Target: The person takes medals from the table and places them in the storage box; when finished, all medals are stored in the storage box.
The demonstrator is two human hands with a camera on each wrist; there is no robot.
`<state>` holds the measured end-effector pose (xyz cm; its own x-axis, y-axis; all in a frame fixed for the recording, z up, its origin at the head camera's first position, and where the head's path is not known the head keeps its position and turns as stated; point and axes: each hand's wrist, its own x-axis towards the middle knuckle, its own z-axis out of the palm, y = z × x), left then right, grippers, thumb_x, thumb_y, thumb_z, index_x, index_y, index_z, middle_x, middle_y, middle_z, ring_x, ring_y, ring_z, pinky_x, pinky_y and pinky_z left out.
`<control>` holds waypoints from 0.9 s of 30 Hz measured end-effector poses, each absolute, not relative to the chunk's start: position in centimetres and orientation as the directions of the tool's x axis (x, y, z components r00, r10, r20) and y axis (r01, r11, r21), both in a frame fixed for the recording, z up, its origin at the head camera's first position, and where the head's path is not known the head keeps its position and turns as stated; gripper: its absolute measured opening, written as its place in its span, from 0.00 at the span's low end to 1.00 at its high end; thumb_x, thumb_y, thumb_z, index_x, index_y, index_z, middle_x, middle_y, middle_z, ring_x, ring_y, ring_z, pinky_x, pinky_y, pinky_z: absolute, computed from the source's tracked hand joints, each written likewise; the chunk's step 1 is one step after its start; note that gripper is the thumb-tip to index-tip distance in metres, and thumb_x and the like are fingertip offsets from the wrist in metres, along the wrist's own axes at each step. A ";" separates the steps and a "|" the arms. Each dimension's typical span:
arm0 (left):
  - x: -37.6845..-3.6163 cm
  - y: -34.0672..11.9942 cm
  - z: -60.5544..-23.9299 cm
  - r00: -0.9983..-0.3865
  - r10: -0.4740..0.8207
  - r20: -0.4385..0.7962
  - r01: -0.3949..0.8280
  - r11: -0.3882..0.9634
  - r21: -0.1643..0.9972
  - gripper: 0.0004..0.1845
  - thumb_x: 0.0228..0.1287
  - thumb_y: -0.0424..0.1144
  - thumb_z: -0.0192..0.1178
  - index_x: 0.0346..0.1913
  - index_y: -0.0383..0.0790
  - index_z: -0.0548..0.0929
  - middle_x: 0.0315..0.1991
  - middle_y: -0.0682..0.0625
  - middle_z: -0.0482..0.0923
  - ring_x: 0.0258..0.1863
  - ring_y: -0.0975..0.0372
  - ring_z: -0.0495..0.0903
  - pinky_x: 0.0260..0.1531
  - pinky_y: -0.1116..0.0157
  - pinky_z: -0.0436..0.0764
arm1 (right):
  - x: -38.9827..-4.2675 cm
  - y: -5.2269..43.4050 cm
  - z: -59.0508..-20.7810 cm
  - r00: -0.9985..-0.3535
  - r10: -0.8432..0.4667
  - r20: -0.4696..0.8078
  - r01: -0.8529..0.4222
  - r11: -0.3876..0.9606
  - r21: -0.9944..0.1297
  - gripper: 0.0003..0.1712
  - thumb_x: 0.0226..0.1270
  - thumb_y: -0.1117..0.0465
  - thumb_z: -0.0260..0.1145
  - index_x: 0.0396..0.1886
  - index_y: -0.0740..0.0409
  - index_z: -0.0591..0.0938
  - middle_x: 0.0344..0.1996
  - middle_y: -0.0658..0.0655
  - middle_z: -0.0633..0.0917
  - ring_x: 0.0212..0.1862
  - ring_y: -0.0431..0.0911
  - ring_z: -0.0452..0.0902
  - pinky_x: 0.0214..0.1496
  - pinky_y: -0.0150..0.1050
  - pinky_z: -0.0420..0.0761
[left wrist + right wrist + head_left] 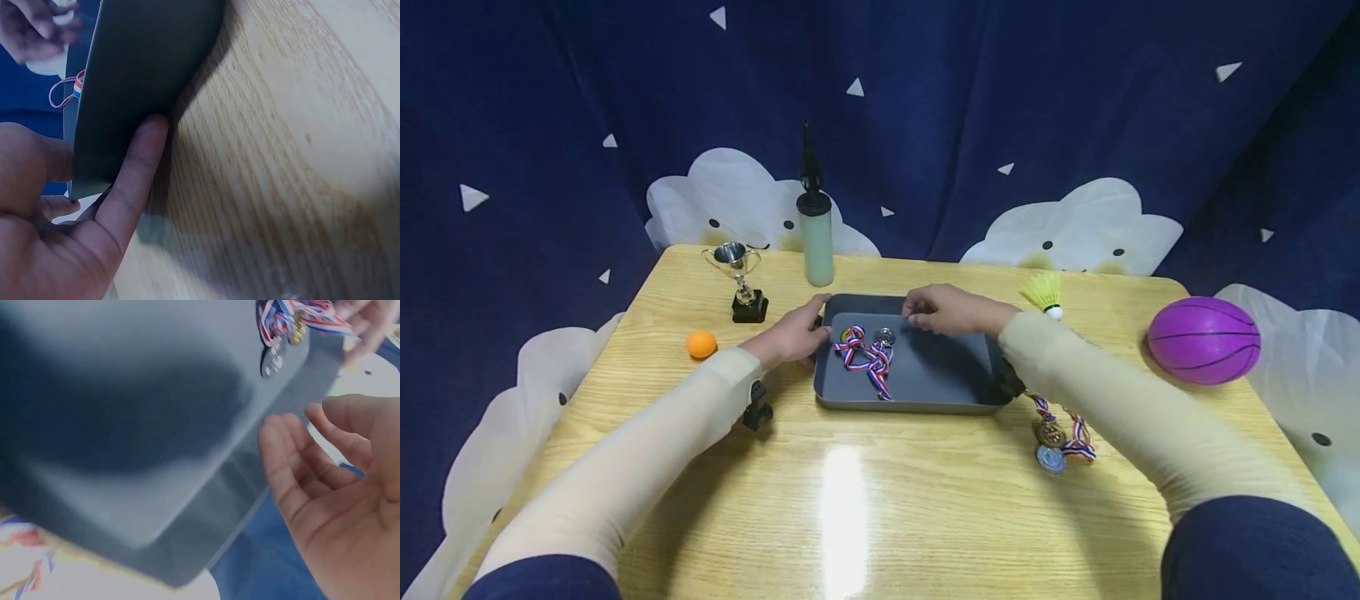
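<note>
A dark grey rectangular tray point(925, 407) sits on the wooden table. My left hand point(792, 335) holds its left end; in the left wrist view a finger point(128, 194) lies along the outer wall and the thumb is at the rim. Inside the tray, toward its left, lie a gold-coloured medal point(852, 335) and a silver one point(884, 336) with red, white and blue ribbons point(872, 363). Over the tray's far side is my right hand point(946, 308), its fingers loosely bent. In the right wrist view this hand point(337, 469) holds nothing.
Right of the tray lie a bronze-coloured medal point(1049, 432) and a silvery medal point(1051, 458), near a yellow shuttlecock point(1045, 293) and a purple ball point(1204, 340). Leftward are a trophy cup point(741, 279), an orange ball point(702, 343) and a pale green cylinder with a black pointed top point(817, 242).
</note>
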<state>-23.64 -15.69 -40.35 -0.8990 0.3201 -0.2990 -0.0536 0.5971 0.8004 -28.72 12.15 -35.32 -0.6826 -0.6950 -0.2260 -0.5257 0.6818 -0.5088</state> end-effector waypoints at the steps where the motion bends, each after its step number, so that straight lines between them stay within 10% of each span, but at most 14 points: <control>1: -23.7 -15.7 -40.4 -0.900 0.320 -0.297 -0.052 0.596 0.801 0.35 0.85 0.33 0.43 0.86 0.41 0.41 0.72 0.24 0.67 0.55 0.38 0.86 0.38 0.55 0.95 | -28.5 13.0 -34.9 -0.688 -0.696 -0.205 -0.530 0.675 -0.514 0.09 0.80 0.67 0.59 0.49 0.66 0.83 0.38 0.61 0.86 0.36 0.44 0.77 0.39 0.36 0.80; 13: -23.5 -15.8 -40.1 -0.902 0.324 -0.285 -0.042 0.592 0.805 0.35 0.85 0.32 0.42 0.85 0.37 0.41 0.70 0.22 0.69 0.56 0.37 0.85 0.38 0.53 0.95 | -23.5 25.0 -33.8 -0.789 -0.581 -0.197 -0.377 0.712 -0.592 0.04 0.78 0.68 0.62 0.42 0.65 0.81 0.30 0.57 0.84 0.30 0.42 0.79 0.30 0.32 0.86; 27: -23.5 -15.7 -40.1 -0.899 0.328 -0.289 -0.054 0.573 0.818 0.35 0.85 0.31 0.43 0.86 0.39 0.41 0.69 0.23 0.68 0.55 0.36 0.85 0.40 0.53 0.95 | -16.4 30.1 -38.8 -0.831 -0.494 -0.255 -0.353 0.823 -0.444 0.17 0.68 0.53 0.75 0.28 0.55 0.77 0.22 0.46 0.77 0.24 0.34 0.66 0.24 0.29 0.68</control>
